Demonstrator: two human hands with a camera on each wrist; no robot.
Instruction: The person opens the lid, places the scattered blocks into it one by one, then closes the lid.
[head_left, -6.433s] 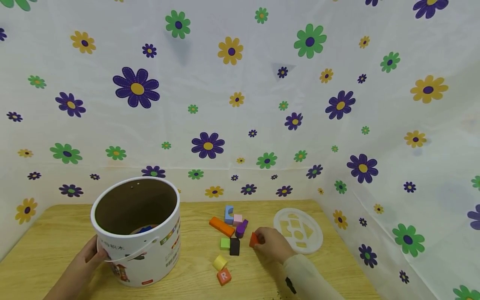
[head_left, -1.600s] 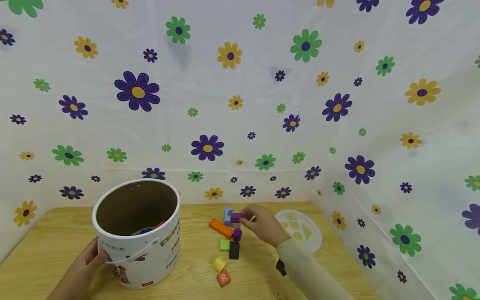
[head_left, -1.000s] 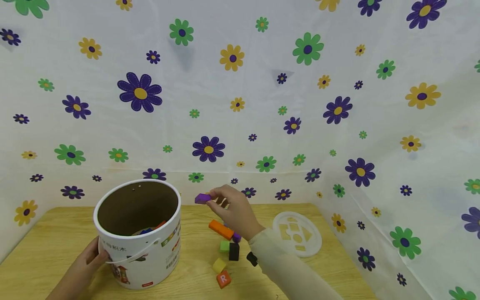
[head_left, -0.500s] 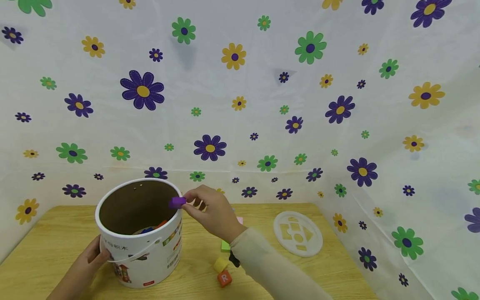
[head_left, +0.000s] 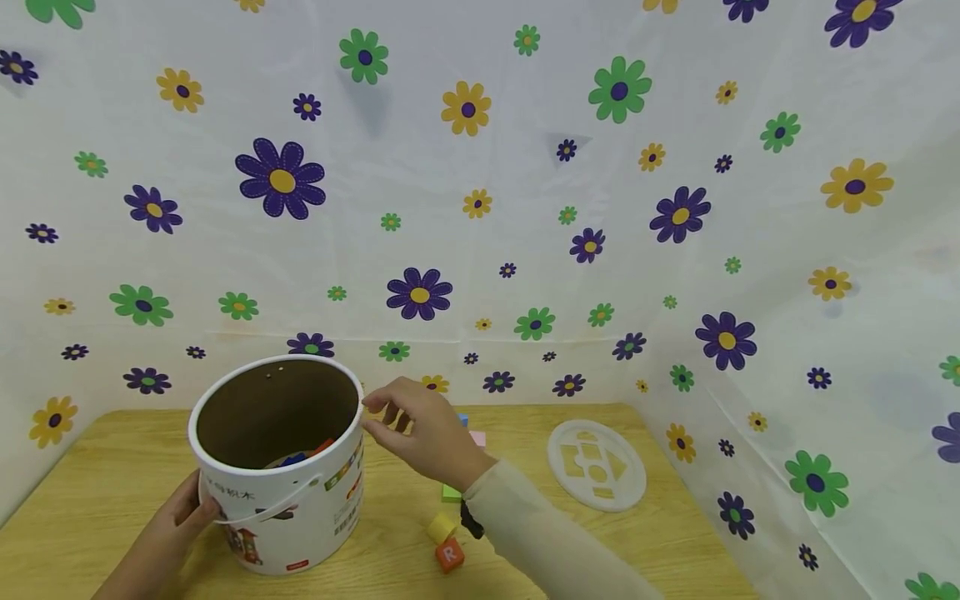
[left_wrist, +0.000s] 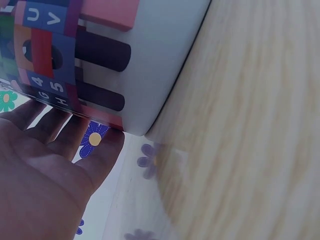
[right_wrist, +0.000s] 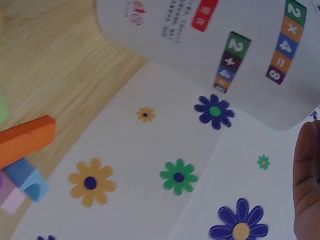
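Observation:
A white bucket (head_left: 277, 500) with printed sides and a wire handle stands on the wooden table, its top uncovered. My left hand (head_left: 174, 521) holds it at its left side; in the left wrist view the fingers (left_wrist: 102, 155) reach along the printed wall and the tips are hidden. Blue and red pieces (head_left: 322, 447) show low inside. At the bucket's right rim is my right hand (head_left: 420, 425), thumb and forefinger apart with nothing visible between them. The right wrist view catches part of that hand (right_wrist: 307, 180) beside the bucket wall.
A yellow block (head_left: 441, 527) and a red block marked R (head_left: 450, 554) lie right of the bucket. The right wrist view shows an orange bar (right_wrist: 27, 140) and a blue arch block (right_wrist: 27, 180). A white cut-out disc (head_left: 633, 479) lies farther right. Flowered cloth (head_left: 510, 208) hangs behind.
My right hand carried a purple block left from the group to the bucket's rim and let it go; the block is out of sight now. The left hand stayed on the bucket.

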